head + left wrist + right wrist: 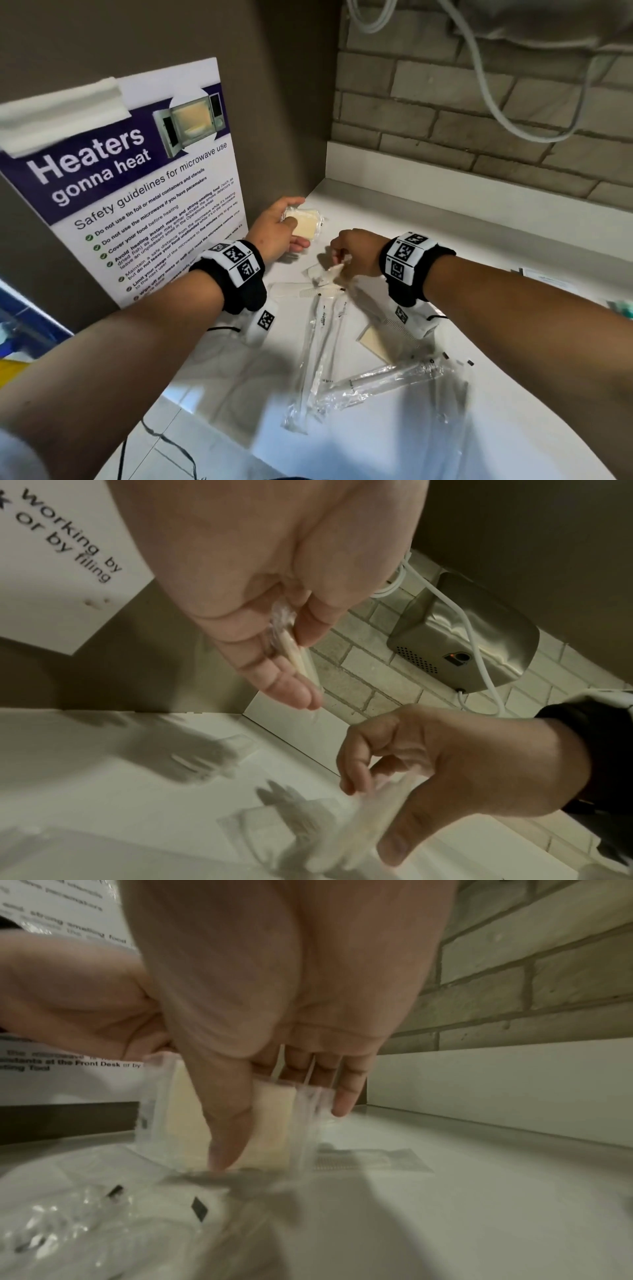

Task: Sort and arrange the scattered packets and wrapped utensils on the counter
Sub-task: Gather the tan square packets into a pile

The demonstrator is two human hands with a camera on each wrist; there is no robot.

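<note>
Near the counter's back left corner, my left hand grips a cream pad packet in clear wrap; the left wrist view shows that packet edge-on between thumb and fingers. Just to its right, my right hand pinches a second clear-wrapped packet low over the counter. In the right wrist view it is a cream packet, with the right hand holding it between thumb and fingers. Long wrapped utensils, a wrapped comb and another cream packet lie scattered nearer me.
The white counter ends at a brick wall behind and a dark side wall with a microwave poster on the left. A cable hangs from a steel dryer above. The counter's front edge curves below the utensils.
</note>
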